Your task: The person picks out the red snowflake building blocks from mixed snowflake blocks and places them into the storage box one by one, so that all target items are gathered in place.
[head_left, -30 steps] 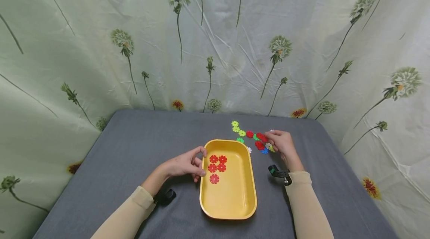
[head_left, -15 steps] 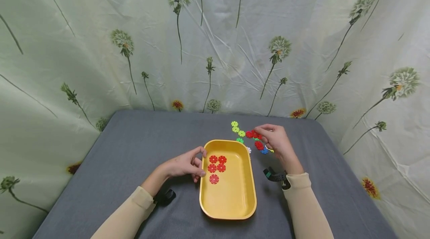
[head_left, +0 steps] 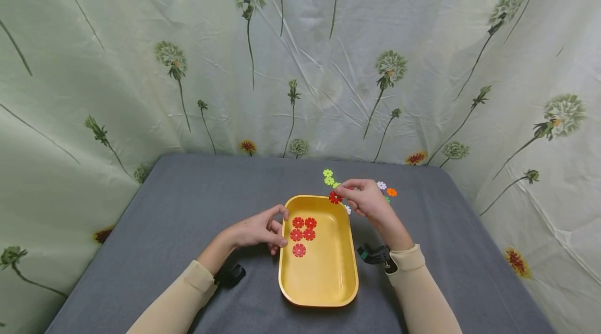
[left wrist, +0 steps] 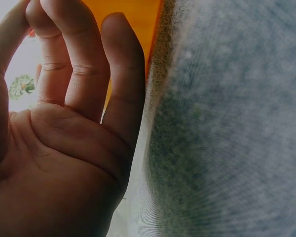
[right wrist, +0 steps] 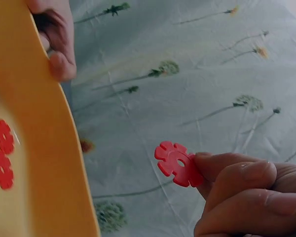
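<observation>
The right hand (head_left: pixel 368 199) pinches a red plastic flower-shaped disc (head_left: pixel 335 198) by its edge, at the far right corner of a yellow rectangular plastic tray (head_left: pixel 324 276) whose long axis runs away from the person. Five red notched discs (head_left: pixel 299 236) lie inside, leftward and nearer the person. The left hand (head_left: pixel 255 229) grips the tray's left rim.
</observation>
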A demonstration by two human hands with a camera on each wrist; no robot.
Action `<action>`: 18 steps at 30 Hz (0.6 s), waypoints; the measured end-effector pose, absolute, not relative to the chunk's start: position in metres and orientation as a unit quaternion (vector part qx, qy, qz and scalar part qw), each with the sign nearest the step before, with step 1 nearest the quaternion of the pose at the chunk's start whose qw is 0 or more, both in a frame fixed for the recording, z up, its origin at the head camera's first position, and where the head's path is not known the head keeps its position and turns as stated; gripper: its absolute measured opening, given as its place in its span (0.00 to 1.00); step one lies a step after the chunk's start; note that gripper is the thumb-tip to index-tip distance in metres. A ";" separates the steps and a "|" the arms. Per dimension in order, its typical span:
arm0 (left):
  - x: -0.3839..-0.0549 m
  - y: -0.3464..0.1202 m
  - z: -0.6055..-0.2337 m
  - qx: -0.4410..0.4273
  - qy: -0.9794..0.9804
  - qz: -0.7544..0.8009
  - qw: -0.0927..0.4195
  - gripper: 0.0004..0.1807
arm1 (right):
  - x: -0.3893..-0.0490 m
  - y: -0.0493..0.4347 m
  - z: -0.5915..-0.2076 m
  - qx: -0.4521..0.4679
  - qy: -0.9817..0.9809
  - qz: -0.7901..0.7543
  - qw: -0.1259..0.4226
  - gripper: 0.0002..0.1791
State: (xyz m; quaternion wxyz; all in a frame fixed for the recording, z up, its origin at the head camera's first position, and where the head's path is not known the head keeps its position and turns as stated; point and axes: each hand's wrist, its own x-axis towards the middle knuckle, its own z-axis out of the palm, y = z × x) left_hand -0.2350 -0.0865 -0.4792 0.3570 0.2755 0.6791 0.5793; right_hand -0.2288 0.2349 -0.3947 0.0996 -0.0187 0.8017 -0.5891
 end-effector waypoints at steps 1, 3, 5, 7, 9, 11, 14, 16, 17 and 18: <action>-0.235 -0.086 -0.479 0.276 0.679 0.579 0.358 0.33 | -0.228 0.232 -0.396 -0.023 0.800 -0.591 0.106 0.17; -0.235 -0.086 -0.480 0.276 0.677 0.580 0.359 0.33 | -0.228 0.225 -0.399 -0.029 0.796 -0.592 0.119 0.16; -0.235 -0.086 -0.479 0.274 0.677 0.580 0.360 0.33 | -0.227 0.219 -0.402 -0.037 0.794 -0.592 0.134 0.15; -0.236 -0.086 -0.480 0.272 0.678 0.580 0.360 0.32 | -0.227 0.213 -0.405 -0.046 0.793 -0.590 0.148 0.15; -0.236 -0.086 -0.480 0.269 0.679 0.579 0.361 0.32 | -0.226 0.207 -0.409 -0.054 0.791 -0.587 0.162 0.14; -0.236 -0.086 -0.480 0.268 0.679 0.579 0.362 0.31 | -0.226 0.203 -0.414 -0.060 0.792 -0.581 0.175 0.15; -0.236 -0.086 -0.480 0.267 0.678 0.579 0.365 0.29 | -0.226 0.199 -0.421 -0.066 0.793 -0.572 0.199 0.15; -0.236 -0.085 -0.479 0.266 0.677 0.581 0.365 0.29 | -0.227 0.196 -0.425 -0.074 0.793 -0.564 0.217 0.15; -0.236 -0.085 -0.479 0.267 0.676 0.582 0.365 0.28 | -0.227 0.194 -0.427 -0.080 0.794 -0.559 0.225 0.15; -0.236 -0.085 -0.479 0.267 0.675 0.583 0.365 0.28 | -0.227 0.193 -0.429 -0.089 0.795 -0.553 0.233 0.14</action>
